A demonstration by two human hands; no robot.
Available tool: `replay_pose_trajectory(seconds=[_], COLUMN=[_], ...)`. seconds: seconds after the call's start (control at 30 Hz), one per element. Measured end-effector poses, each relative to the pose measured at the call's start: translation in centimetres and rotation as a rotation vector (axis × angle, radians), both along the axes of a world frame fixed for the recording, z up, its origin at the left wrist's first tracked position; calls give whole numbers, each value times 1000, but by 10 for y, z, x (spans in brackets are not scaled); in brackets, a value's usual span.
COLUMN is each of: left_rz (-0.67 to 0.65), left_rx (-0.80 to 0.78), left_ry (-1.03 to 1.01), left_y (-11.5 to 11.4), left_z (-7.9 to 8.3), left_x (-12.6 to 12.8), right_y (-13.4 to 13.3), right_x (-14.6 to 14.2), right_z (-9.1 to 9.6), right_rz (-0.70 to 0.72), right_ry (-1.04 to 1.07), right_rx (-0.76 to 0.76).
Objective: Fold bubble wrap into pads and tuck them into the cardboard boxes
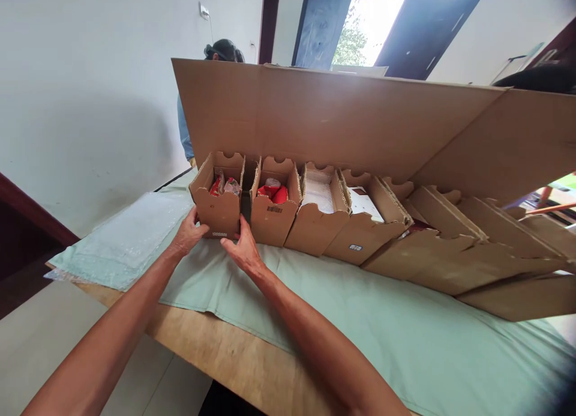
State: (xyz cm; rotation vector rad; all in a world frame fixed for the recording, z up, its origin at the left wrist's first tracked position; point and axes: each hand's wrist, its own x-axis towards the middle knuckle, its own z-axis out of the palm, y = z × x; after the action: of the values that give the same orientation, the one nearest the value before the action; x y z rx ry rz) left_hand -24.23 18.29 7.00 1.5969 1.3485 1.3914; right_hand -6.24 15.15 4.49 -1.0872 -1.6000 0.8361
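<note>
At the left end of a row stands an open-topped cardboard box (219, 217) with red packaged items (225, 186) inside. My left hand (189, 231) grips its lower left side, thumb on the front face. On its right side, my right hand (243, 245) presses with the fingers reaching along the wall and the thumb at the front bottom edge. A narrow gap parts it from a second cardboard box (273, 221), which holds red items (272, 192). A third box (315, 229) contains clear plastic sleeves (317, 191).
More cardboard boxes (364, 243) continue to the right, one with a white card (363, 203). Behind them rises a tall cardboard panel (342, 116). Clear plastic bags (135, 233) lie left on the green cloth (315, 290). Beyond the panel is another person (224, 50).
</note>
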Motion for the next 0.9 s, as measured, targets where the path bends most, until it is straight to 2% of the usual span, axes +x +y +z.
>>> replay_pose_trajectory(seconds=[0.1,0.2,0.3,0.37,0.4,0.47,0.53,0.63,0.9], left_rz=[151,292,128,15,-18,-62,-77,-61,40], left_rx=[20,212,514,579,553,417,275,201,203], left_ry=[15,169,379,454,516,701,870,953,942], left_y=[-30,-71,-93,-87,-78,-57,-38,-27,-38], left_z=[-3,9,47,79,93,116,127,127,109], left_x=[3,18,51,78,91,113,126,129,105], right_y=[-24,-52,-66,-67,-66,-63,-60,-58,-58], right_x=[24,59,86,95,97,99,100,102,102], right_z=[-7,-18,-26,-29,-29,-29,-30,-31,-29], right_rz=[-36,-106,-217,-287,-317,-364,-387,-372,-248], right_ry=[38,81,117,126,126,123,110,68,17], right_rx=[-28,-32,-49,-53,-55,-65,-80,-110,-135])
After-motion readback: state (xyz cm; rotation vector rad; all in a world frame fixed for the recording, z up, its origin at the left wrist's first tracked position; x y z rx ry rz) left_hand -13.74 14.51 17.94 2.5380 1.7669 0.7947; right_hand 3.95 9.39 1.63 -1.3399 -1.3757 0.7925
